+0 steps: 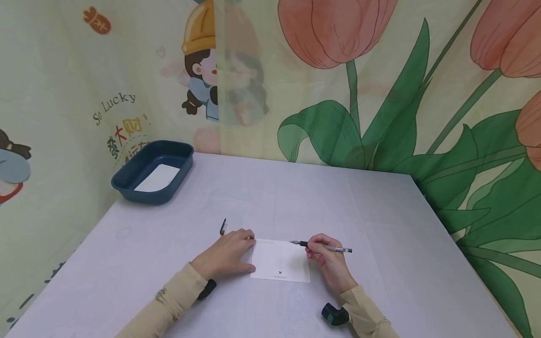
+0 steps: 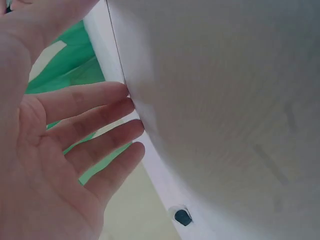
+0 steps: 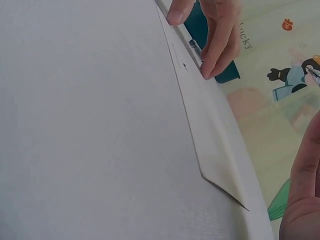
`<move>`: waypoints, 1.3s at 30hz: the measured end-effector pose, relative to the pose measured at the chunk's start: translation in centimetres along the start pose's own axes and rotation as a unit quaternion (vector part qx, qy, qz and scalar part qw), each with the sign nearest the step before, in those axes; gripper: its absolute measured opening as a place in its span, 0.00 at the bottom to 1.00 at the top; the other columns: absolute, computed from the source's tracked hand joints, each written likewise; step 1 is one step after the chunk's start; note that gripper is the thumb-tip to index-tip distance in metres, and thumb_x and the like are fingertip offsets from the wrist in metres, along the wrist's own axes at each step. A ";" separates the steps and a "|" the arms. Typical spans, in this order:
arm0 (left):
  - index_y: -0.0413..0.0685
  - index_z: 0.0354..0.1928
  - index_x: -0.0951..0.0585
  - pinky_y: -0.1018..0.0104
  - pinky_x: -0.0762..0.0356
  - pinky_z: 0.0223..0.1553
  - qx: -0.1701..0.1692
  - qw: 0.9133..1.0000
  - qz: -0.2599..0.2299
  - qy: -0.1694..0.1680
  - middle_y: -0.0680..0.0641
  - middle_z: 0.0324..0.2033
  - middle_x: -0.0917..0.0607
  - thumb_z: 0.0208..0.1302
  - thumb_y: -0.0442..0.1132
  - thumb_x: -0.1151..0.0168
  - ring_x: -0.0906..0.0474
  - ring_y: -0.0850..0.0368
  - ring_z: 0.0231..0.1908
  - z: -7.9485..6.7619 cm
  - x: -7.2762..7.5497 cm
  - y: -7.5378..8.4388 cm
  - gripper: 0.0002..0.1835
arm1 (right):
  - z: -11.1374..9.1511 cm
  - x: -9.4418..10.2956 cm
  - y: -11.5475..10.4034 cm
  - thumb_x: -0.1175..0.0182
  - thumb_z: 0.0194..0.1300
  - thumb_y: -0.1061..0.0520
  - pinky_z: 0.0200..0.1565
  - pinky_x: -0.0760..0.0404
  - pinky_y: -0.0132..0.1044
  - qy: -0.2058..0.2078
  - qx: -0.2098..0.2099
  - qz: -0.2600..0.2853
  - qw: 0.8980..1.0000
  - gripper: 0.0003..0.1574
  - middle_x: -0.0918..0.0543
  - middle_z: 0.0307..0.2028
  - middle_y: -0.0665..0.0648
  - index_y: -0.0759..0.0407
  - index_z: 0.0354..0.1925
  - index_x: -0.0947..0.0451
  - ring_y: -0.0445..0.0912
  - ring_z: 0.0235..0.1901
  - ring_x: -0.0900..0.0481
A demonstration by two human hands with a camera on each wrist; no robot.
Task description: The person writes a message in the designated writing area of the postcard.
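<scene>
A white card (image 1: 281, 261) with a small dark bird print lies flat on the table; in the right wrist view the same card (image 3: 200, 125) appears edge-on. At its left edge rests my left hand (image 1: 230, 253), thumb and fingers touching the card. The left wrist view shows that hand (image 2: 75, 135) with its fingers extended. My right hand (image 1: 328, 263) pinches a black-and-clear gel pen (image 1: 338, 249) between thumb and fingers, its tip over the card's upper right part. Just past the left hand lies a black pen cap (image 1: 222, 227).
A dark blue tray (image 1: 157, 196) with white paper (image 1: 158, 178) inside stands at the table's far left corner. The white table (image 1: 313, 202) backs onto a curtain (image 1: 249, 136) printed with tulips and cartoon figures. Dark wrist devices sit at both sleeves.
</scene>
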State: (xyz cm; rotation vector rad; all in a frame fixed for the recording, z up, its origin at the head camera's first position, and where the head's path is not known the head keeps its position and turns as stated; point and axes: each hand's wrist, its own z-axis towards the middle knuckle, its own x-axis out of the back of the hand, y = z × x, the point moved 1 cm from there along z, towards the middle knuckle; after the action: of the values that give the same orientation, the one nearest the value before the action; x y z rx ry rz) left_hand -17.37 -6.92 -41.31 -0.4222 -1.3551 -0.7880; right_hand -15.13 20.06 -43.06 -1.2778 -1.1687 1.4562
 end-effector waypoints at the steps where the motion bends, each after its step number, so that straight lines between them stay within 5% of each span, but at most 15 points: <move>1: 0.40 0.43 0.17 0.61 0.25 0.46 -0.006 1.000 0.002 0.003 0.47 0.44 0.20 0.47 0.52 0.26 0.24 0.53 0.43 0.0 0.0 0.0 0.26 | 0.0 0.0 0.0 0.45 0.65 0.66 0.31 0.22 0.28 0.001 -0.002 0.001 1.000 0.11 0.20 0.27 0.50 0.53 0.29 0.22 0.39 0.27 0.23; 14: 0.40 0.41 0.18 0.63 0.25 0.44 -0.025 1.000 0.010 0.009 0.48 0.43 0.21 0.46 0.52 0.26 0.26 0.55 0.40 0.6 -0.7 1.2 0.26 | 0.2 -0.4 -0.6 0.48 0.66 0.67 0.30 0.21 0.28 -0.062 0.038 0.026 0.997 0.11 0.16 0.27 0.51 0.56 0.33 0.22 0.38 0.26 0.19; 21: 0.41 0.39 0.17 0.65 0.26 0.42 -0.017 1.000 -0.007 0.010 0.49 0.42 0.22 0.46 0.51 0.25 0.27 0.56 0.39 1.1 -1.0 2.0 0.24 | 0.5 -0.5 -0.6 0.38 0.58 0.70 0.28 0.19 0.32 -0.008 0.040 -0.065 0.997 0.02 0.16 0.24 0.52 0.67 0.31 0.22 0.41 0.23 0.20; 26: 0.41 0.38 0.17 0.66 0.26 0.40 -0.010 1.000 -0.013 0.008 0.49 0.41 0.22 0.45 0.51 0.24 0.28 0.57 0.38 1.3 -1.0 2.3 0.23 | 0.8 -1.0 -0.4 0.33 0.53 0.70 0.25 0.22 0.31 0.006 0.035 -0.120 0.992 0.12 0.17 0.21 0.51 0.77 0.31 0.26 0.40 0.19 0.23; 35: 0.40 0.40 0.17 0.66 0.25 0.41 -0.011 1.000 -0.016 0.006 0.48 0.42 0.21 0.46 0.51 0.25 0.27 0.56 0.39 1.4 -0.9 2.8 0.24 | 1.4 -2.0 -0.4 0.33 0.53 0.69 0.18 0.35 0.29 0.024 0.023 -0.139 0.990 0.12 0.26 0.17 0.49 0.65 0.26 0.30 0.39 0.14 0.35; 39: 0.40 0.39 0.17 0.67 0.25 0.40 -0.006 1.000 -0.014 0.004 0.48 0.41 0.21 0.46 0.52 0.25 0.28 0.57 0.38 1.6 -1.0 3.0 0.25 | 1.7 -2.3 -0.3 0.34 0.54 0.68 0.18 0.33 0.28 0.018 0.014 -0.151 0.988 0.09 0.24 0.18 0.52 0.69 0.28 0.27 0.40 0.14 0.33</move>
State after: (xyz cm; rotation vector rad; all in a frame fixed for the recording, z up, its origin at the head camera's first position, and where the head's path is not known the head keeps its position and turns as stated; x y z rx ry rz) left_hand -16.39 -3.54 -41.43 -0.4100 -1.3519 -0.8196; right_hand -16.56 17.73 -42.26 -1.0504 -1.2526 1.2182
